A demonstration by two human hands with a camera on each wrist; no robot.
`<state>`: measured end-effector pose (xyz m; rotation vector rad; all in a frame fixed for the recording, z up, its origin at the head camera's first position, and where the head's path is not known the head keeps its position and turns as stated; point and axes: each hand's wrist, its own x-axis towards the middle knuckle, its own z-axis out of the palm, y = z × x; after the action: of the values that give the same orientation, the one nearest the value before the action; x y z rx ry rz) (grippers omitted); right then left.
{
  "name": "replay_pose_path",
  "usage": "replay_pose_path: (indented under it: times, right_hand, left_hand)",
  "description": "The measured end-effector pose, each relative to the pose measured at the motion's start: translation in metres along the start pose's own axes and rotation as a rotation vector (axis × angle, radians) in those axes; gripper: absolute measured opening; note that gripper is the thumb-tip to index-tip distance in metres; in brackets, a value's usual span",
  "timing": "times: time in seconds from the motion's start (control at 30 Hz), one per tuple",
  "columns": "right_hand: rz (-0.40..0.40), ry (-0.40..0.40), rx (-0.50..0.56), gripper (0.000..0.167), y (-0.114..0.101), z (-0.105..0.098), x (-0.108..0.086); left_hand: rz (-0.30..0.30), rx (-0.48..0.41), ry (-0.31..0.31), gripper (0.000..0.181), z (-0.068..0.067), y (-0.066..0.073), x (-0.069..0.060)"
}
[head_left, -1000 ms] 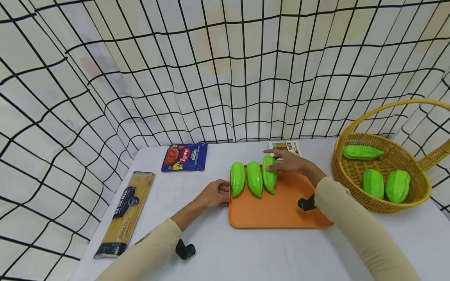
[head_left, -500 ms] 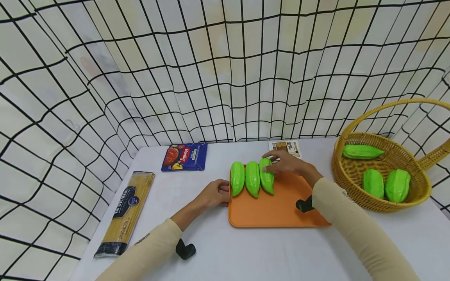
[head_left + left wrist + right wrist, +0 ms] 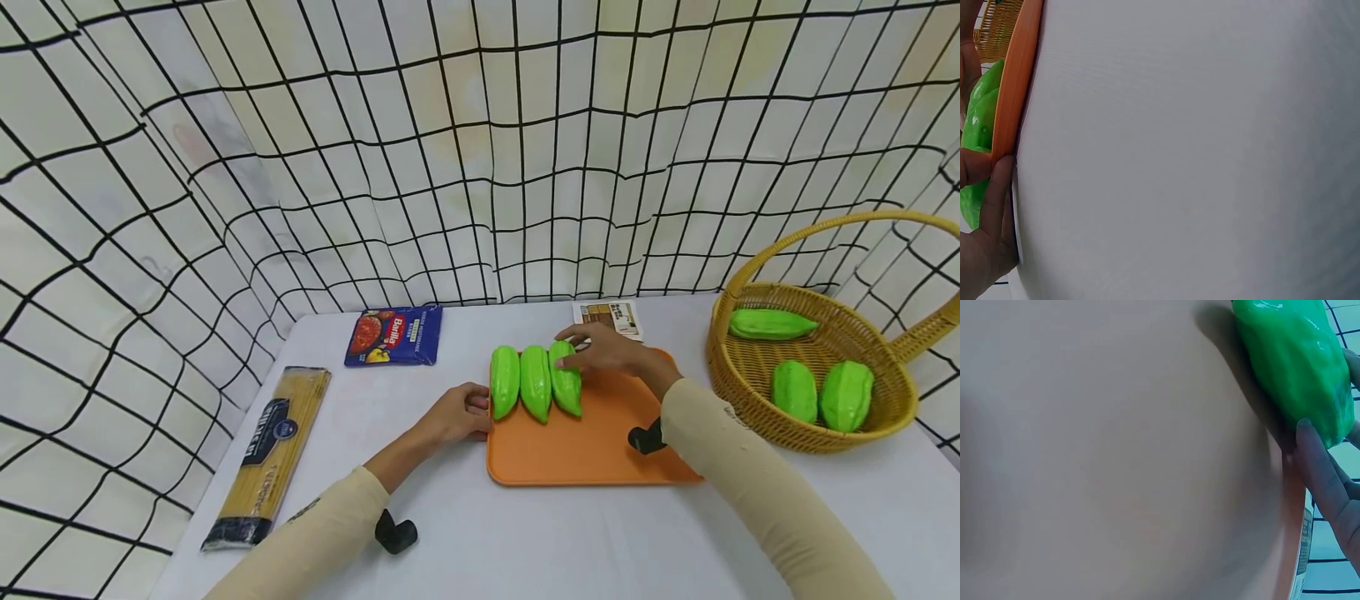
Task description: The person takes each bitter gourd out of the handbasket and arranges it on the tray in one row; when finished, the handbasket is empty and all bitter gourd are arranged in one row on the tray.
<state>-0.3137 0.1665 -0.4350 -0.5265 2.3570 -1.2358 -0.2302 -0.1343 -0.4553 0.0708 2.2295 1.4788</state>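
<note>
Three glossy green ridged gourds lie side by side at the left end of an orange tray (image 3: 592, 458): a left gourd (image 3: 505, 382), a middle gourd (image 3: 535, 383) and a right gourd (image 3: 566, 387). My right hand (image 3: 609, 350) holds the right gourd by its far end. In the right wrist view, the thumb (image 3: 1319, 465) lies against that gourd (image 3: 1297, 362), with other fingers partly seen on its far side. My left hand (image 3: 453, 414) pinches the tray's left edge between thumb and fingers, as the left wrist view shows at the rim (image 3: 1010, 94).
A wicker basket (image 3: 750, 396) with a tall handle stands at right, holding three more green gourds. To the left lie a spaghetti pack (image 3: 277, 454) and a blue Barilla packet (image 3: 393, 335). A small printed card (image 3: 611, 317) lies behind the tray. Black netting (image 3: 517, 125) hangs behind the table.
My right hand has moved left with the right gourd. The middle gourd has shifted left too, and the gaps between the three have narrowed. My left hand stays at the tray's edge.
</note>
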Motion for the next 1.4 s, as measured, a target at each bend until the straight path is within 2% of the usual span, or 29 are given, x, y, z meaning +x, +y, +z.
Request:
replay_pose_path:
  times: [0.23, 0.8, 1.17, 1.4]
  right_hand:
    - [-0.012, 0.000, -0.072, 0.068, -0.003, 0.000, -0.002]
    - [-0.012, -0.004, -0.042, 0.071, 0.002, -0.006, -0.006]
    - [0.014, -0.027, 0.060, 0.073, 0.002, -0.032, -0.019]
    - [0.000, 0.006, 0.032, 0.074, 0.002, -0.052, -0.036]
  left_hand:
    - [0.008, -0.007, 0.007, 0.062, 0.000, 0.001, 0.000]
    - [0.001, 0.004, 0.002, 0.060, 0.000, 0.001, 0.000]
    - [-0.001, -0.008, 0.015, 0.061, 0.001, 0.002, -0.001]
    - [0.003, -0.006, 0.011, 0.061, 0.002, 0.002, 0.000]
